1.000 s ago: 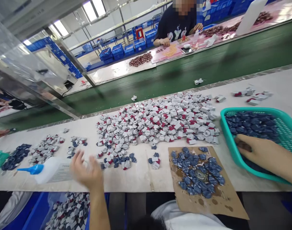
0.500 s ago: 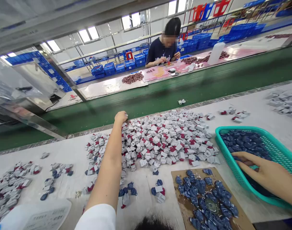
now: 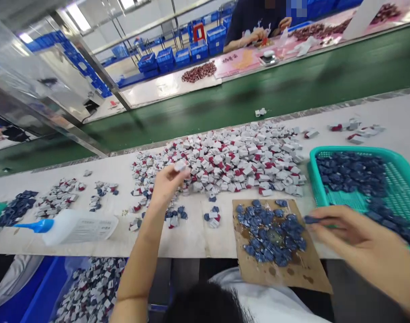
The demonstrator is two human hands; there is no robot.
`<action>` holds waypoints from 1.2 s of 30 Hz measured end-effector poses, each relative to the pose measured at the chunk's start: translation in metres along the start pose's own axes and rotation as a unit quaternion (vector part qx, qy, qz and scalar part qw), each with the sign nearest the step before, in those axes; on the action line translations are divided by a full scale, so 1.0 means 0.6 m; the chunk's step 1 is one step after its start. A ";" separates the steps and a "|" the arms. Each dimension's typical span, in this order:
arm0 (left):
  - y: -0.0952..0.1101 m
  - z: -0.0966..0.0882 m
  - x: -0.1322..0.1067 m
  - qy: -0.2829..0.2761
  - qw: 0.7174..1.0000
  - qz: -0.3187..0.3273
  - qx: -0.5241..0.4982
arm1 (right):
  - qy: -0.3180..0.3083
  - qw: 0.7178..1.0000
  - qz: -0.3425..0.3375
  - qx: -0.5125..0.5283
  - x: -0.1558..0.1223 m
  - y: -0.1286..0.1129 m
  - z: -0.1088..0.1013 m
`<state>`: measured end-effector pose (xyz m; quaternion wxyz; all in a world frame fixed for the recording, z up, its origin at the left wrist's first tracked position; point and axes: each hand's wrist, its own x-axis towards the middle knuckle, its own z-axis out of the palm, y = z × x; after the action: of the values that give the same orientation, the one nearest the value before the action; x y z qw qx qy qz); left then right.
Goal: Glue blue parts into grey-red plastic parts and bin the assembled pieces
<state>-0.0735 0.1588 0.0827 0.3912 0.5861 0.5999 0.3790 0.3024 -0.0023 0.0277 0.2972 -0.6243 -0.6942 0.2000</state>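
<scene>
Your right hand (image 3: 363, 237) is closed in a pinch on a dark blue piece (image 3: 312, 220), with the thumb and fingers meeting on it. The piece's long axis lies nearly level across the view, its free end pointing left. It sits just off the right edge of the brown cardboard sheet (image 3: 279, 276), which carries a loose layer of blue pieces (image 3: 268, 229).

Your left hand (image 3: 167, 186) is raised over the tabletop (image 3: 191, 242) to the left of the sheet. Its forearm rises from the bottom edge, and its fingers curl together up and to the right, pinching a small white piece (image 3: 180, 166).

Beyond the sheet spreads a heap of white-and-red pieces (image 3: 232, 157). To its right stands a teal plastic basket (image 3: 346, 150) full of dark blue pieces, and well to its left lies a squeeze bottle with a blue nozzle (image 3: 80, 227).
</scene>
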 end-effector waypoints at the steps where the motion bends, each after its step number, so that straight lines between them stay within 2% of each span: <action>1: -0.002 0.012 -0.043 -0.024 0.999 -0.027 -0.038 | -0.020 0.999 -0.013 0.021 -0.007 -0.023 0.015; 3: -0.005 0.038 -0.121 -0.077 0.983 -0.102 -0.130 | -0.047 0.997 -0.035 0.046 -0.015 -0.054 0.044; 5: -0.008 0.065 -0.183 -0.106 0.955 -0.178 -0.213 | -0.057 0.995 -0.057 0.056 -0.019 -0.065 0.066; 7: -0.012 0.092 -0.224 -0.098 0.934 -0.226 -0.258 | -0.062 0.994 -0.075 0.056 -0.021 -0.062 0.079; 9: -0.018 0.114 -0.247 -0.085 0.921 -0.255 -0.281 | -0.062 0.993 -0.087 0.047 -0.022 -0.051 0.084; 12: -0.025 0.131 -0.258 -0.096 0.911 -0.279 -0.287 | -0.075 0.992 -0.094 0.025 -0.024 -0.034 0.084; 15: -0.028 0.133 -0.257 -0.117 0.904 -0.295 -0.288 | -0.100 0.990 -0.102 0.007 -0.024 -0.025 0.083; 22: -0.024 0.139 -0.258 -0.156 0.896 -0.285 -0.303 | -0.135 0.985 -0.103 -0.004 -0.009 -0.033 0.083; 27: -0.014 0.156 -0.255 -0.130 0.895 -0.267 -0.333 | -0.139 0.984 -0.105 0.020 0.004 -0.038 0.070; 32: 0.001 0.169 -0.253 -0.126 0.888 -0.265 -0.354 | -0.090 0.986 -0.112 0.083 0.008 -0.080 0.044; 36: 0.015 0.175 -0.255 -0.143 0.875 -0.271 -0.376 | -0.050 0.981 -0.072 0.174 0.000 -0.130 0.041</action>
<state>0.0271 0.0059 0.0523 0.7509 0.2576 0.4848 0.3671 0.2278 -0.0108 0.0602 0.3800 -0.5008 -0.7056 0.3269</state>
